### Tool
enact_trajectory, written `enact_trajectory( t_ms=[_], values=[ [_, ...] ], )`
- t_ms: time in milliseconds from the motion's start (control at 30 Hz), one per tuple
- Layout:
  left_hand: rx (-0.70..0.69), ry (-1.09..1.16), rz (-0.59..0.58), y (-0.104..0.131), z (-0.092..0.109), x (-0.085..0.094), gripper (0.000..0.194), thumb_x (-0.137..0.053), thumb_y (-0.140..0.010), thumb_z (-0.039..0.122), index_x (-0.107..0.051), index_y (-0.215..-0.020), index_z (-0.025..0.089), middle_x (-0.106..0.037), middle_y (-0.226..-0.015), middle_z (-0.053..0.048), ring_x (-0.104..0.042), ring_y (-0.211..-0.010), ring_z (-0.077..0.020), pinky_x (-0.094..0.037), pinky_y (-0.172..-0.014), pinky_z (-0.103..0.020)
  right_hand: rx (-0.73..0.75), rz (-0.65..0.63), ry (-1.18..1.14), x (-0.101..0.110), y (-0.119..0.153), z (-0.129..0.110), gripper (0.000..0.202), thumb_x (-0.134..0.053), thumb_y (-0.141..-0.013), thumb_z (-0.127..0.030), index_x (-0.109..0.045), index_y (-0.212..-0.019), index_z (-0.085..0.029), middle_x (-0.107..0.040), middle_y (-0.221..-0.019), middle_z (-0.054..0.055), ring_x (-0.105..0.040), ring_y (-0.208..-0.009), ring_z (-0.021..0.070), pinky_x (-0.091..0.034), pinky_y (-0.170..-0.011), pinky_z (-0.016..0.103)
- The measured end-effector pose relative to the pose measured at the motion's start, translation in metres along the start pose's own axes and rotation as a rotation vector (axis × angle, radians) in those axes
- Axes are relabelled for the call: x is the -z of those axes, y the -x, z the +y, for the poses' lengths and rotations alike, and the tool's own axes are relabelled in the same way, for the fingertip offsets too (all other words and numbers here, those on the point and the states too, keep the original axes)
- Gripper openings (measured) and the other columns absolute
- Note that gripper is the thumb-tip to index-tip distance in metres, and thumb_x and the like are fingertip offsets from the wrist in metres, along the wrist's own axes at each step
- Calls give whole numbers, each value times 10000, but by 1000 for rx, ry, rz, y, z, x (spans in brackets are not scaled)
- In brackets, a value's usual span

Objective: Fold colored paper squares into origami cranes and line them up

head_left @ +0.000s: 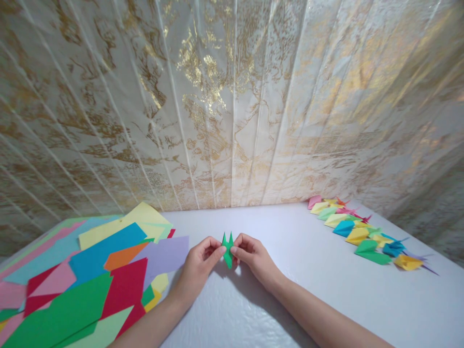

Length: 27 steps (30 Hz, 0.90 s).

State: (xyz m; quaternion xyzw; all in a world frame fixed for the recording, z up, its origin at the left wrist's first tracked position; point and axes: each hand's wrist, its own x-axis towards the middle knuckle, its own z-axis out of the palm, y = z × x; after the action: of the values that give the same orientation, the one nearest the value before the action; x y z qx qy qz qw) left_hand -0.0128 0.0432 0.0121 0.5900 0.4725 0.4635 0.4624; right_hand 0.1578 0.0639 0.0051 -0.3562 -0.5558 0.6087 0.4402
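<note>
A small green folded paper piece (pixel 228 253) is held up in the middle, its two narrow points standing upward and a blunter end pointing down. My left hand (pixel 203 258) pinches its left edge between thumb and fingers. On the opposite edge, my right hand (pixel 252 253) grips it the same way, thumb in front. Some fingertips behind the paper are hidden. Both hands are just above the white tabletop (pixel 290 241), with their shadows falling on it.
Loose coloured paper sheets, among them a green sheet (pixel 68 309) and a blue sheet (pixel 108 253), overlap on the left. Rows of folded paper figures, including a green one (pixel 372 252), lie at the right. A gold-patterned curtain (pixel 232 121) hangs behind the table.
</note>
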Motion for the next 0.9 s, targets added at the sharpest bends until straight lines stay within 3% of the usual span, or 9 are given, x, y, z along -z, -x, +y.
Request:
enact_trajectory(
  t_ms=[100,267,433,900],
  values=[
    [-5,-5,-18,0,-1,0,271,-624,-853,445,-578,-753,197,-574,-716,29,-542,-723,-165,-426,-698,-262,-1,-41,-18,-1,-1,1,404,-794,-720,-513,-560,-753,-185,-596,-600,-44,-524,-542,109,-425,-572,240],
    [-28,-29,-7,2,3,1,214,-627,-864,416,-598,-834,206,-603,-787,28,-569,-783,-171,-430,-748,-265,-11,-3,23,-1,-1,4,421,-815,-693,-509,-542,-686,-188,-564,-564,-53,-481,-497,92,-380,-511,219],
    [-45,-64,-1,2,8,2,251,-615,-871,428,-598,-765,201,-573,-732,35,-550,-737,-161,-414,-714,-257,-42,-60,39,-2,-1,4,388,-818,-674,-493,-594,-686,-176,-546,-562,-52,-452,-482,88,-374,-487,218],
    [-142,-183,8,5,9,0,238,-526,-937,386,-581,-782,215,-580,-760,27,-554,-749,-170,-415,-721,-275,-4,36,79,0,-2,2,348,-776,-683,-454,-581,-609,-175,-508,-520,-50,-434,-489,95,-334,-497,225]
  ],
)
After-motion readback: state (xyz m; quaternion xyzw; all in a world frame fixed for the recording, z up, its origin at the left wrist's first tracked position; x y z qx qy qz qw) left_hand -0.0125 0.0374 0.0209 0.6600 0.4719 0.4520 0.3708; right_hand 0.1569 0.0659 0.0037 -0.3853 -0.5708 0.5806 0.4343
